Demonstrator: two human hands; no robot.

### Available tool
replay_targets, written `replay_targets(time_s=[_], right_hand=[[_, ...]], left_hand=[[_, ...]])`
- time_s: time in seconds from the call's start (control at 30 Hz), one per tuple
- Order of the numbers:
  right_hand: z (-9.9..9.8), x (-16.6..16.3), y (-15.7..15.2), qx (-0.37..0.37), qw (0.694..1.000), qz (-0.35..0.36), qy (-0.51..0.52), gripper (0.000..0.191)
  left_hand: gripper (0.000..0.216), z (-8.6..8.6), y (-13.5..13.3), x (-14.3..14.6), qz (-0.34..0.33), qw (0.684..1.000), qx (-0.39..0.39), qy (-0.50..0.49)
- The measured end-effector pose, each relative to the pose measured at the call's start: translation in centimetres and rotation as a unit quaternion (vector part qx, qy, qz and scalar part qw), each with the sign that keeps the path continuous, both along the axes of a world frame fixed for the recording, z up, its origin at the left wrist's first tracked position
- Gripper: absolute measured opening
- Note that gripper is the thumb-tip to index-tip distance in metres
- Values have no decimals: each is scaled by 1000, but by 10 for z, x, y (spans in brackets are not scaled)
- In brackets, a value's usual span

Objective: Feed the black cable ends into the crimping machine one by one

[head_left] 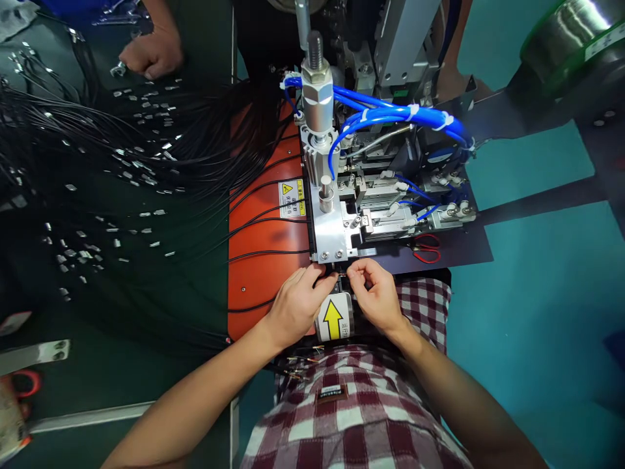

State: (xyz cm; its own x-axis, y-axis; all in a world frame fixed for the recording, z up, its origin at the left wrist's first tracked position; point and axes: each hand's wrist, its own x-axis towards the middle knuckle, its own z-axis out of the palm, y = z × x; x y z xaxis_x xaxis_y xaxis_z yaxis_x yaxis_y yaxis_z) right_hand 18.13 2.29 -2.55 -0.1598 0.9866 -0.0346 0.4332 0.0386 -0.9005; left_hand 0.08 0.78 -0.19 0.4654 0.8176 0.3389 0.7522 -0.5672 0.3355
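Where the silver metal press (pixel 332 229) meets the orange bench's (pixel 254 270) near edge, your left hand (pixel 297 303) and right hand (pixel 377 298) pinch a thin black wire (pixel 251 307) between closed fingers (pixel 360 268), just above a yellow arrow label (pixel 333 319).

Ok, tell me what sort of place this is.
Most likely a factory workstation for wire assembly, perhaps terminal crimping. A small pneumatic machine fed by blue air hoses, bundles of black wires fanned across the green bench, and small metal pieces scattered among them show it.
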Motion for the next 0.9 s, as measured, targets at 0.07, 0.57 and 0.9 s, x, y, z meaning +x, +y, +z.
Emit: replay_targets(time_s=[0.07, 0.57, 0.9], right_hand=[[-1, 0, 0, 4, 1000, -3, -6, 11], [8, 8, 8, -107, 993, -18, -42, 21], [-1, -17, 2, -114, 989, -74, 64, 20]], left_hand=[[26, 0, 0, 0, 0, 1000, -1, 0], [27, -1, -1, 0, -5, 1000, -10, -12], [26, -1, 0, 0, 0, 1000, 6, -4]])
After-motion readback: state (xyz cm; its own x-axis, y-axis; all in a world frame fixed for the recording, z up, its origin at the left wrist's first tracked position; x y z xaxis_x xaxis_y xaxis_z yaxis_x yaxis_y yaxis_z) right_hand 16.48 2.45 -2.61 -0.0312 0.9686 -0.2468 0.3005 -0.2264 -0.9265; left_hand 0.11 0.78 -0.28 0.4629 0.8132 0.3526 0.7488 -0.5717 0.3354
